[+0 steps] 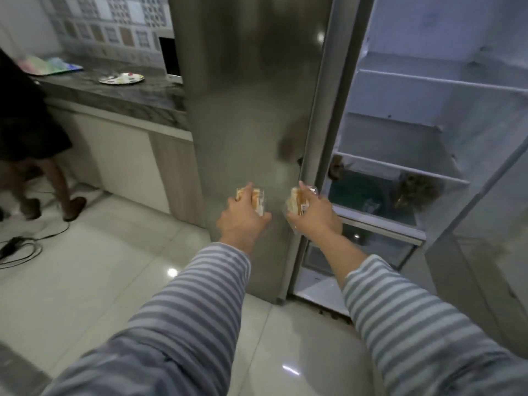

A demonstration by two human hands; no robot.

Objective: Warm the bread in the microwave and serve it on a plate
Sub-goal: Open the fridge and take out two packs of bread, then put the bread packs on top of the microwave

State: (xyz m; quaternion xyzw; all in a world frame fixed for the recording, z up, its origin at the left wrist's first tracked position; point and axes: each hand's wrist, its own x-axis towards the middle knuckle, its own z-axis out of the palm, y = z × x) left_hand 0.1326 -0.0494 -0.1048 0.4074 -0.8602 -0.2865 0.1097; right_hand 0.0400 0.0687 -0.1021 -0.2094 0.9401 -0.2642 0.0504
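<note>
Each of my hands holds a wrapped piece of bread in front of the steel fridge. My left hand (pixel 243 217) grips one bread packet (pixel 256 199), pale with a clear wrapper. My right hand (pixel 313 214) grips the other bread packet (pixel 297 202) near the edge of the open fridge compartment. A patterned plate (pixel 121 78) lies on the grey counter at the far left. The white microwave (pixel 171 59) stands at the back of that counter, partly hidden behind the fridge.
The fridge's left door (pixel 251 110) is closed; the right compartment (pixel 414 144) stands open with white shelves and dark items low down. Another person's legs (pixel 54 190) are at the far left beside the counter (pixel 120 95). Black cables (pixel 20 247) lie on the tiled floor.
</note>
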